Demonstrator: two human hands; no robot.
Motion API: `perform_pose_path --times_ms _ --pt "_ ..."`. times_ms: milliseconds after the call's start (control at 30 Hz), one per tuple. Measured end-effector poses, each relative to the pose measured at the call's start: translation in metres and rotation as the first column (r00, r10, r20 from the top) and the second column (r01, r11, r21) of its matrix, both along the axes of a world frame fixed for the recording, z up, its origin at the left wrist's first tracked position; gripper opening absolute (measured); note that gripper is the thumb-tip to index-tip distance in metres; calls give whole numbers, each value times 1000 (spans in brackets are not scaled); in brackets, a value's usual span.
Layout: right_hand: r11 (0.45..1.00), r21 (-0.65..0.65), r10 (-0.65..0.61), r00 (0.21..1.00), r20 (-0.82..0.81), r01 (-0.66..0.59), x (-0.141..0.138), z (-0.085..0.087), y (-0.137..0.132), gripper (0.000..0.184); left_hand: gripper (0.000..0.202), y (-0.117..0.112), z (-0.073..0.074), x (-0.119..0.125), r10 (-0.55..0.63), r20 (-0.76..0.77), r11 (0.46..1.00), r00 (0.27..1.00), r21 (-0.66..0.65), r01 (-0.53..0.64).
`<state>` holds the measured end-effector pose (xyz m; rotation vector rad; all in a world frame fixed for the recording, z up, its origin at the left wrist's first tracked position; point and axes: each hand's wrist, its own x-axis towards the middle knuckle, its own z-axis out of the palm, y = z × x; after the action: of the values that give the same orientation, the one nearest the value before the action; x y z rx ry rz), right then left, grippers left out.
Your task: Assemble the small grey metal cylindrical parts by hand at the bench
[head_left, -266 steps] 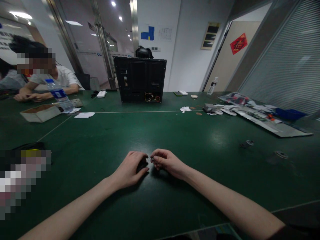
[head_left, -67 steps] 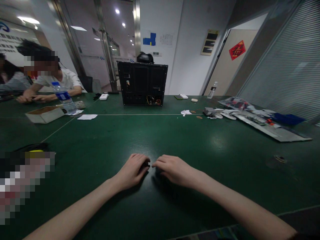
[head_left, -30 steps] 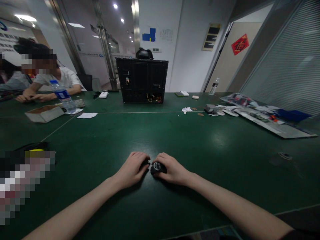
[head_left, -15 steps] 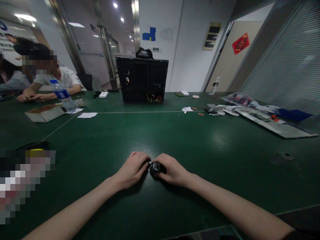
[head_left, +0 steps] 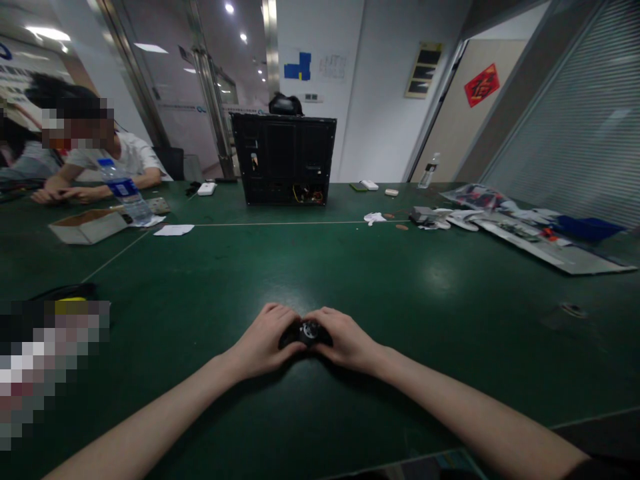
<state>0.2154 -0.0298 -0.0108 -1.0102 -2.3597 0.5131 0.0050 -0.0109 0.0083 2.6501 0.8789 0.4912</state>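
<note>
A small black round part (head_left: 310, 331) with a pale grey pattern on the side facing me sits between my two hands, low over the green table. My right hand (head_left: 345, 339) is closed round its right side, thumb below and fingers over the top. From the other side, my left hand (head_left: 265, 339) curls its thumb and fingers about the part's left side. The fingertips of both hands almost meet above it. Its back and underside are hidden, and its exact kind is too small to make out.
The green table (head_left: 240, 267) carries a black panelled case (head_left: 285, 160) at the back. On the left are an open box (head_left: 87, 228), a water bottle (head_left: 125, 193) and a seated person (head_left: 123, 157). A board with loose parts (head_left: 560, 253) and a blue tray (head_left: 590, 228) lie right.
My left hand has moved from just beside the black part to closing on its left side. My right hand has kept its hold, and the part's patterned face has turned slightly.
</note>
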Motion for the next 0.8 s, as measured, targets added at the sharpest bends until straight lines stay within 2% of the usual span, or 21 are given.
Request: perform_pose_path --times_ms 300,800 --pt "999 41 -20 1000 9 19 -1 3 0 36 18 2 -4 0 -47 -7 999 999 5 47" --pt "995 95 -24 999 -35 27 1 3 -4 46 24 -2 0 1 -63 1 998 998 12 63"
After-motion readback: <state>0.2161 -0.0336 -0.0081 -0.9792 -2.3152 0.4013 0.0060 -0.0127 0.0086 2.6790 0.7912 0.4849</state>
